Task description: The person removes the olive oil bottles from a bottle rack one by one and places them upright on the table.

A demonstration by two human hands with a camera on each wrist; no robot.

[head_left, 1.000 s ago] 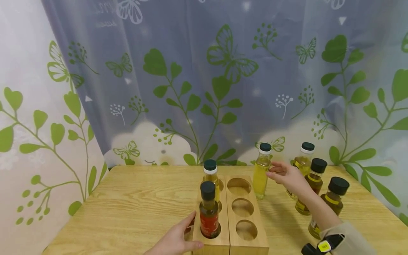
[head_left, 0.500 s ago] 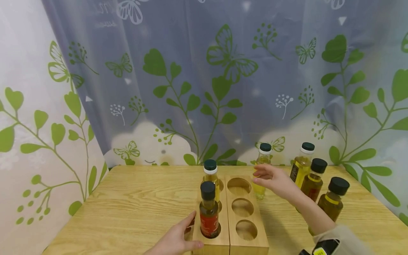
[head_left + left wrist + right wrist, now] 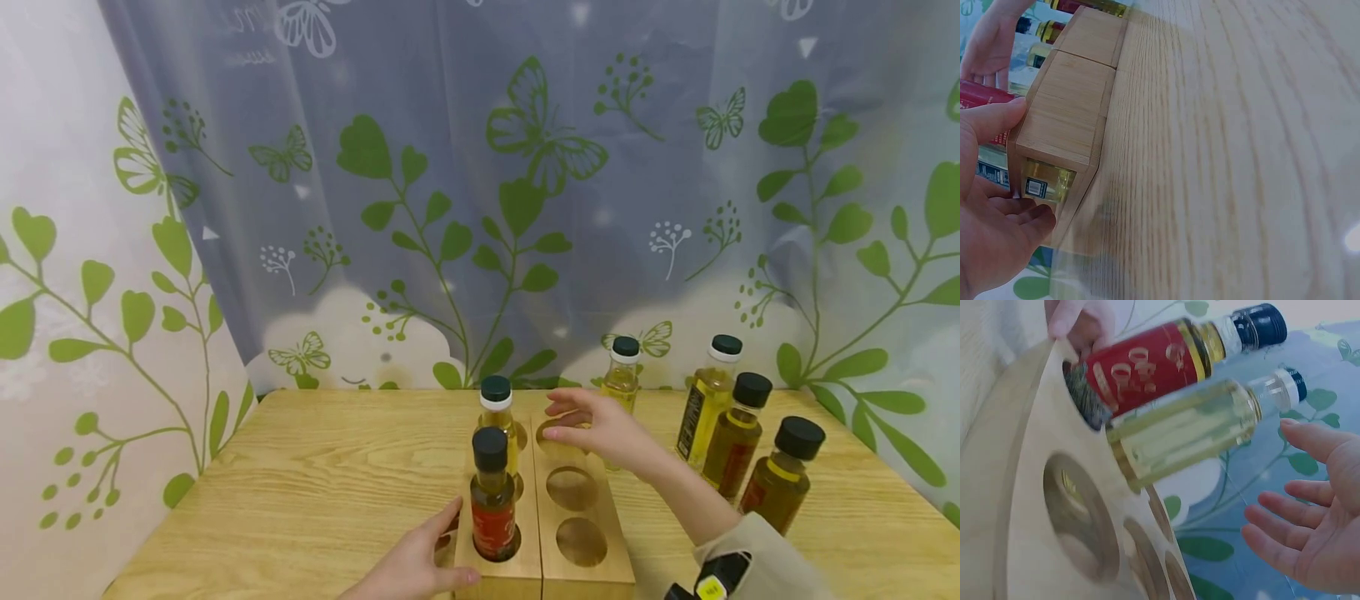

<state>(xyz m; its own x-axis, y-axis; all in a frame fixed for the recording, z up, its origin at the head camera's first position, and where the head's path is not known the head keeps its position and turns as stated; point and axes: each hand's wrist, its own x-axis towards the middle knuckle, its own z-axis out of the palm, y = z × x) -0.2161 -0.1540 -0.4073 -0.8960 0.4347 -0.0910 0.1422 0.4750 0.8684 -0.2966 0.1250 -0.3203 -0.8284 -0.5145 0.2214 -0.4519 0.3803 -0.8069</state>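
- A pale wooden rack with 2 rows of round holes (image 3: 531, 510) is gripped at its near left corner by the left hand (image 3: 418, 557).
- The right hand (image 3: 602, 427) is held loosely spread above its far right end.
- A clear yellow-oil bottle (image 3: 620, 381) is partly hidden behind it.
- The left row is occupied by a red-labelled, black-capped bottle (image 3: 493, 518) and a green-capped one (image 3: 497, 421).

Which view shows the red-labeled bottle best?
Right wrist: the red-labeled bottle is largest, its label clearest. Head shows it smaller, upright in the rack; left wrist, only part behind the left hand.
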